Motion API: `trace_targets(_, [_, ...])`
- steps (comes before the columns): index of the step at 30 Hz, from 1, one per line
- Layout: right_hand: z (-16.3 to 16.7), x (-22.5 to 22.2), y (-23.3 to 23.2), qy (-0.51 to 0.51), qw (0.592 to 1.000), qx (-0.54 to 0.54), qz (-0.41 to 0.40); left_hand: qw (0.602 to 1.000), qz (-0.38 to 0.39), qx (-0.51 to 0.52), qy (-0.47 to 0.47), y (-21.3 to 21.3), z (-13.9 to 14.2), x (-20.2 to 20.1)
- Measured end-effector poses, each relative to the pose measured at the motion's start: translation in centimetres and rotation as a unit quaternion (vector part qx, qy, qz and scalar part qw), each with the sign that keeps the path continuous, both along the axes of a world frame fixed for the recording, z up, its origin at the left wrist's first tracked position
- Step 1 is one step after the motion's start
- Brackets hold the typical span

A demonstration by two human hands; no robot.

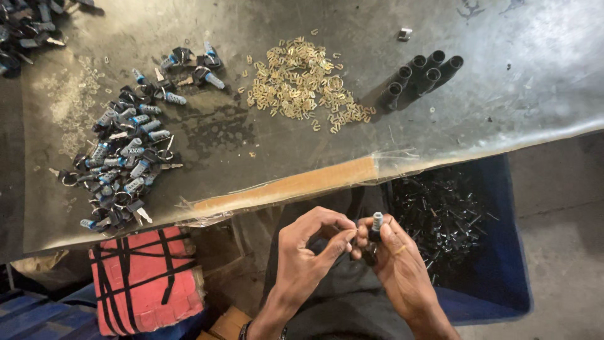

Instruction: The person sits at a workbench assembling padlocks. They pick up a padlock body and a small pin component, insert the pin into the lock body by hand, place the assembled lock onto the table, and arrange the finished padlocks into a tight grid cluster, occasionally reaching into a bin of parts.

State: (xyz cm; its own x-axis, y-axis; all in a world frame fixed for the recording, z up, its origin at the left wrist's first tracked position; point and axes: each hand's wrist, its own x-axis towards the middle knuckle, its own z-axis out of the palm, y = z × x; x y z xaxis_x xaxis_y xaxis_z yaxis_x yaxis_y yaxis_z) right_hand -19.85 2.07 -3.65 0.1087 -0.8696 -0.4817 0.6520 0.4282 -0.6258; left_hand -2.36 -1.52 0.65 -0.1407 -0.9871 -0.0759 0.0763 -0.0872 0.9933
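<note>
Right hand [396, 255] grips lock cylinder [375, 228] — left hand [314, 245] pinches wafer; blue bin [503, 264] holds black parts.

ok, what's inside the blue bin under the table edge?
The blue bin holds a heap of small black parts, too small to identify. The right hand and table cover part of it; its bottom is hidden.
</note>
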Motion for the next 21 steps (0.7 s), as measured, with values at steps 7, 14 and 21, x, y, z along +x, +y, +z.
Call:
trace_targets(7, [-1.2, 0.3, 1.0, 0.006, 1.000, 0.001, 0.004, 0.994, 0.004, -0.073, -0.077, 0.2, -0.1, -0.2])
trace_targets(14, [-1.7, 1.1, 1.3, 0.004, 0.999, 0.049, 0.006, 0.974, 0.008, -0.171, -0.148, 0.4, -1.0, -0.2])
trace_targets(21, [-1.2, 1.2, 1.5, 0.043, 0.998, 0.052, 0.005, 0.968, -0.017, -0.203, -0.150, 0.5, -1.7, 0.3])
